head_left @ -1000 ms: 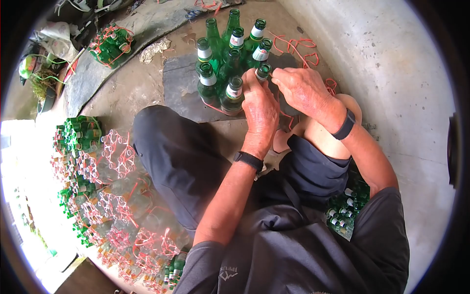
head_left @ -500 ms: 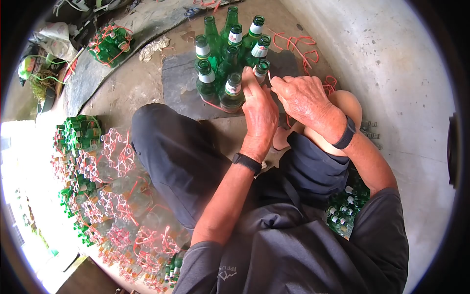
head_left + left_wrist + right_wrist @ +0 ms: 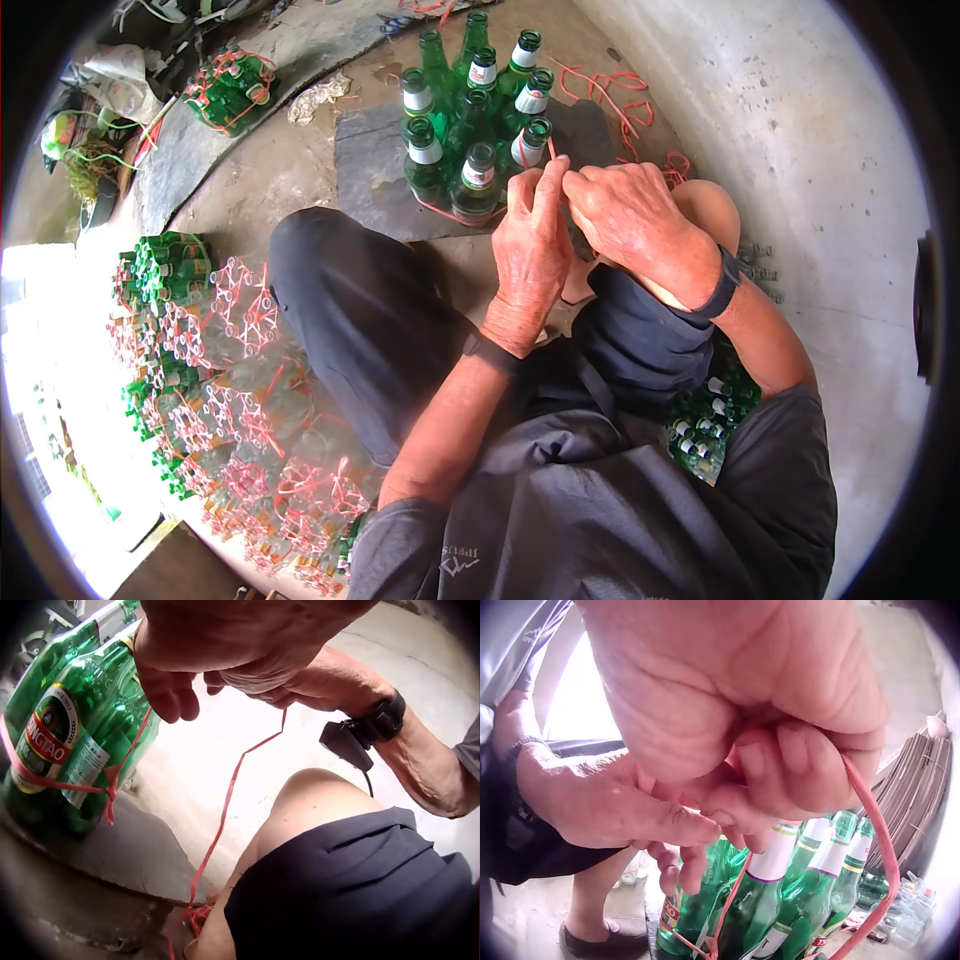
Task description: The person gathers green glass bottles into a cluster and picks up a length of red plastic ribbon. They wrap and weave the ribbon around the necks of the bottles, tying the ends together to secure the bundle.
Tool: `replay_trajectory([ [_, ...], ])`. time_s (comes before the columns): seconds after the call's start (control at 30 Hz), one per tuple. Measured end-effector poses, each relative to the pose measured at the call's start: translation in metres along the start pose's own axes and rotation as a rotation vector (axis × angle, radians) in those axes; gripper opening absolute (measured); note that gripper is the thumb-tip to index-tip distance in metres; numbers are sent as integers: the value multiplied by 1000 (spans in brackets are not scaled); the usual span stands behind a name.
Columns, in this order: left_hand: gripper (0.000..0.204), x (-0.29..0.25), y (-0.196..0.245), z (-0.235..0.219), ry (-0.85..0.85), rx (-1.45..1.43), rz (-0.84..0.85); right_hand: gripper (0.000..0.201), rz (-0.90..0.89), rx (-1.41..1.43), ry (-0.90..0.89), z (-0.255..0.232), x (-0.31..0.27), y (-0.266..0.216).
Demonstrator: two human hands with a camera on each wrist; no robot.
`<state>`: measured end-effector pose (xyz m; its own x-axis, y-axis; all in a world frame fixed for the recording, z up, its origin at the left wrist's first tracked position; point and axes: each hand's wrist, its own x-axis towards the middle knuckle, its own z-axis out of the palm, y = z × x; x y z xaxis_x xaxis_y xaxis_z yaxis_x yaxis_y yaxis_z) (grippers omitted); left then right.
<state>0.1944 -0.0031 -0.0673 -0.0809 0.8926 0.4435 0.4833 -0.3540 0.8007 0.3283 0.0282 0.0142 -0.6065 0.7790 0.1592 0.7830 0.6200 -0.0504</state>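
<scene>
Several green bottles (image 3: 478,168) stand upright in a tight group on a dark slab (image 3: 365,170). Red twine (image 3: 75,785) runs round their lower part, knotted at one side, and a strand rises to the hands. At the nearest right bottle's neck, the left hand (image 3: 530,255) pinches the twine, its fingertips meeting those of the right hand. The right hand (image 3: 645,225) has its fingers curled round the red strand (image 3: 877,832), which loops out of the fist in the right wrist view. In the left wrist view a length of twine (image 3: 232,784) hangs from the hands to the floor.
Loose red twine (image 3: 615,95) lies by the concrete wall (image 3: 800,150). A tied bottle bundle (image 3: 230,92) sits at the upper left. Many bundled bottles (image 3: 240,400) fill the left side, with more green bottles (image 3: 715,410) beside the person's right side.
Both hands have drawn slightly back from the bottle's neck towards the body and come together. A strand of twine now shows in front of that neck.
</scene>
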Motion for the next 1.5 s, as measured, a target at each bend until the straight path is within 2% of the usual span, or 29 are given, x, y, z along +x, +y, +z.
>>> replay_trajectory([
  [0.13, 46, 3, -3, -6, -76, 11, -24, 9, -23, 47, -42, -10, 1, -3],
  [0.2, 40, 4, -4, -7, -40, -7, 40, 13, -17, 106, -76, -11, -1, -2],
  [0.3, 31, 5, -6, -8, -22, -20, 47, 20, -57, 203, -90, -22, 0, 3],
  [0.43, 24, 4, -7, -8, 47, -90, 23, 21, -147, 254, -74, -46, 8, 25],
  [0.53, 15, 3, -6, -11, 46, -110, -21, 21, 108, 469, -149, -59, 15, 46],
  [0.6, 13, 0, -10, -9, 10, -270, -169, 22, 123, 525, -147, -64, 18, 66],
  [0.63, 13, 0, -10, -10, 14, -269, -167, 23, 139, 584, -148, -69, 22, 71],
  [0.67, 14, -1, -9, -11, 1, -327, -204, 24, 205, 524, -227, -82, 27, 74],
  [0.73, 15, -4, -10, -8, -10, -386, -241, 25, 209, 525, -239, -90, 34, 92],
  [0.8, 15, -6, -11, -3, 75, -649, -334, 27, 215, 519, -232, -94, 40, 108],
  [1.0, 21, -4, -2, -18, 34, -772, -487, 32, 163, 396, -228, -113, 62, 149],
  [1.33, 20, -5, -2, -26, 56, -859, -489, 45, 135, 260, -318, -120, 100, 171],
  [1.37, 20, -6, -2, -28, 60, -856, -494, 45, 131, 263, -322, -120, 105, 170],
  [1.43, 19, -5, -1, -31, 70, -880, -531, 30, 175, 264, -324, -118, 116, 164],
  [1.5, 19, -5, 1, -35, 79, -882, -546, 34, 148, 260, -306, -113, 127, 161],
])
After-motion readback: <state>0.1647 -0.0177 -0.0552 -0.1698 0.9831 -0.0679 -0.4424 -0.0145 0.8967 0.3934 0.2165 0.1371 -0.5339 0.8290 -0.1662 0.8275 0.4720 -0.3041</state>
